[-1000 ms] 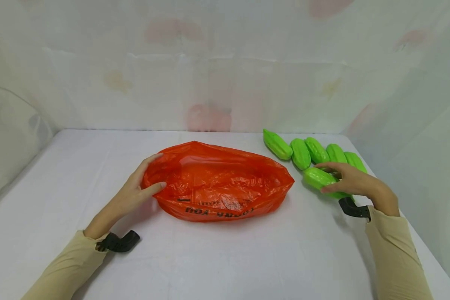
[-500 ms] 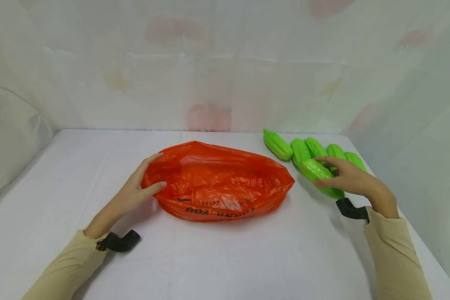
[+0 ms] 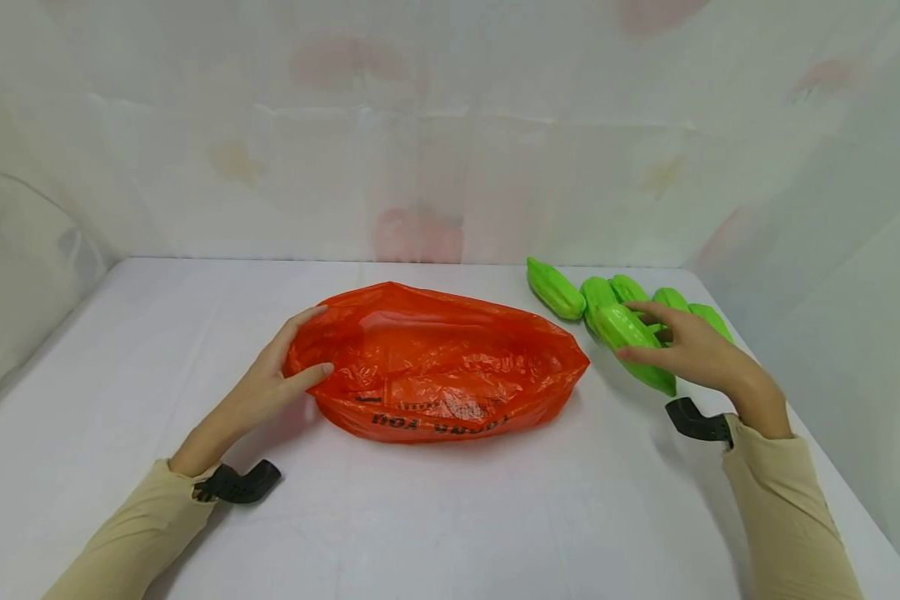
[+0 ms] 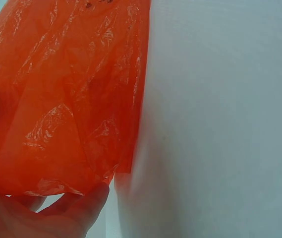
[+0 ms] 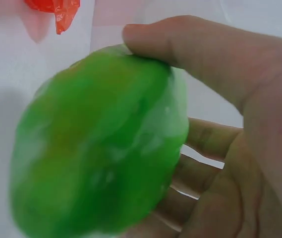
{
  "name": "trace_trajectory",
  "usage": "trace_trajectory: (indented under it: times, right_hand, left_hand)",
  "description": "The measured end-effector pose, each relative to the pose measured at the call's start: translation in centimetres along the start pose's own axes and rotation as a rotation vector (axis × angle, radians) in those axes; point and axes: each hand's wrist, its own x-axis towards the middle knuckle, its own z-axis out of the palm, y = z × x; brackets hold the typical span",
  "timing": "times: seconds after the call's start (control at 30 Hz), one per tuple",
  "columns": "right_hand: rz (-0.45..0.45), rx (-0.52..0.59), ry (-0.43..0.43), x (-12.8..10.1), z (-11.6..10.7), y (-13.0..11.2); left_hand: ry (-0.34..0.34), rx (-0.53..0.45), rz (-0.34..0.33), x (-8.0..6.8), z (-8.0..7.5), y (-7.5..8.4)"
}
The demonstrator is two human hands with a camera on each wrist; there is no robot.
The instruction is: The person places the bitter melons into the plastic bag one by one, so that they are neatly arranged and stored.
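Observation:
A red plastic bag (image 3: 450, 358) with black lettering lies mouth-open on the white table. My left hand (image 3: 270, 375) holds its left end, thumb and fingers hooked over the rim; the left wrist view shows fingertips (image 4: 98, 196) at the bag's edge. To the right of the bag, my right hand (image 3: 693, 346) grips a long, bright green ridged fruit (image 3: 633, 342), tilted with its near tip toward me. In the right wrist view the thumb (image 5: 145, 38) presses on top of the green fruit (image 5: 101, 144), with fingers behind it.
Several more green ridged fruits stand in a loose row at the back right, one pointed fruit (image 3: 555, 289) at their left end. The white table (image 3: 450, 517) meets a pale patterned sheet (image 3: 450, 167) behind. Black wrist mounts (image 3: 243, 483) sit on both wrists.
My right hand has lifted the green fruit and brought it a little to the left and back, turning it more upright in view. The left hand and bag have stayed put.

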Motion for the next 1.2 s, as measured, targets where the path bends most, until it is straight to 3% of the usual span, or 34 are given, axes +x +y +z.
trace_trajectory:
  times: [0.63,1.2]
  right_hand:
    - [-0.027,0.035,0.082,0.2,0.4,-2.0]
    - [-0.082,-0.023,0.138,1.1,0.5,-4.2]
  left_hand:
    - [0.006,-0.003,0.005,0.1,0.1,-0.2]
    - [0.0,-0.003,0.0,0.1,0.0,-0.2]
